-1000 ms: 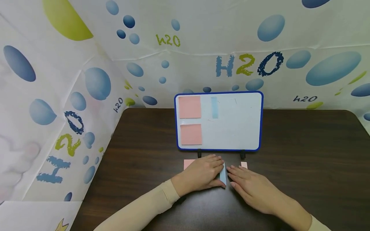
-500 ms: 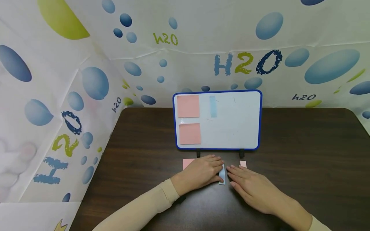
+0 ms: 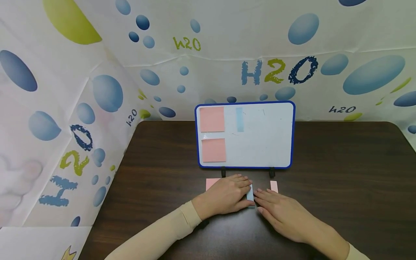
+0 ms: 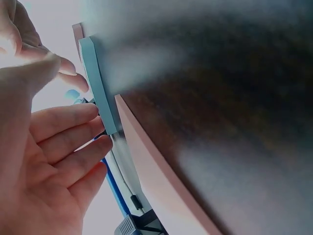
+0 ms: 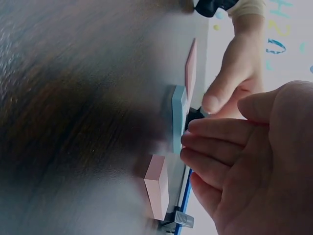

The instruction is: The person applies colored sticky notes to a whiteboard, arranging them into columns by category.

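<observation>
On the table, a narrow pale-blue sticky-note pad (image 3: 250, 195) lies between the two hands. My left hand (image 3: 229, 195) stretches over its left side with fingers extended, the thumb near the pad's front end. From the other side my right hand (image 3: 282, 213) reaches in, fingers straight, tips right at the pad's right edge. A larger pink sticky-note pad (image 3: 212, 183) is partly hidden by the left hand. Behind the right hand, a small pink pad (image 3: 274, 186) peeks out; the right wrist view shows this small pad (image 5: 157, 188) as a thick block beside the blue one (image 5: 178, 120).
A blue-framed whiteboard (image 3: 260, 144) stands behind the hands on black feet (image 3: 272, 173). Stuck on it are an upper pink note (image 3: 212, 119), a lower pink note (image 3: 213, 150) and a pale-blue strip (image 3: 239, 120). A printed white sheet (image 3: 221, 43) hangs behind the dark wooden table (image 3: 341, 162).
My right fingertips have shifted slightly left and nearer to me, against the blue pad's edge, baring more of the small pink pad. The left thumb has shifted a little; the left hand otherwise stays put.
</observation>
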Demonstrator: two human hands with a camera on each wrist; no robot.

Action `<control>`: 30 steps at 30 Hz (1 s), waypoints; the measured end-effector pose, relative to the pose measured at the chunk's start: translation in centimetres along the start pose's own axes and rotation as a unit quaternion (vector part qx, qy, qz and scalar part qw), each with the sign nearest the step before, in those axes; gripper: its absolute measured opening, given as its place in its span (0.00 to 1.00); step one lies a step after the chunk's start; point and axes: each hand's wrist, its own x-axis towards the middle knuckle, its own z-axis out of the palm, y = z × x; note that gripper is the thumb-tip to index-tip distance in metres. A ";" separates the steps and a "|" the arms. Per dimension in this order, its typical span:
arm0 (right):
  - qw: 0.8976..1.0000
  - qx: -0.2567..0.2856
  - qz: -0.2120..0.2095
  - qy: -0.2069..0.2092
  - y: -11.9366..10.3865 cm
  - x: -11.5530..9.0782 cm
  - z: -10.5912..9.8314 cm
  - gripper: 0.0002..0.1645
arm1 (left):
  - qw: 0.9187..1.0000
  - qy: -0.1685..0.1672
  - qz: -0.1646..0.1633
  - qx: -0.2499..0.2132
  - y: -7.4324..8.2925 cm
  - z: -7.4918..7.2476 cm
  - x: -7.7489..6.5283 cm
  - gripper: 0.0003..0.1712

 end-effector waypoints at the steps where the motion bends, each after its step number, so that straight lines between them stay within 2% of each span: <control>1: 1.000 0.002 0.000 -0.002 0.0 0.0 0.0 0.28 | 1.000 -0.004 -0.001 -0.001 0.0 0.0 0.0 0.33; 5: 1.000 0.004 -0.001 -0.004 -0.1 0.1 0.0 0.28 | 1.000 -0.012 0.003 -0.001 -0.1 -0.1 0.0 0.35; 13: 1.000 -0.006 0.000 0.007 -0.2 0.0 -0.1 0.26 | 1.000 -0.014 0.008 0.000 -0.3 -0.1 0.0 0.24; 18: 1.000 -0.021 -0.015 0.018 -0.3 0.1 0.0 0.25 | 1.000 0.001 0.005 -0.005 -0.2 0.0 -0.1 0.21; 24: 0.999 -0.028 -0.028 0.038 -0.6 0.1 0.1 0.24 | 1.000 0.012 0.002 -0.004 -0.1 0.1 0.0 0.20; 30: 0.999 -0.018 -0.024 0.037 -0.5 0.0 0.1 0.24 | 1.000 0.002 0.003 -0.004 -0.1 0.1 -0.1 0.23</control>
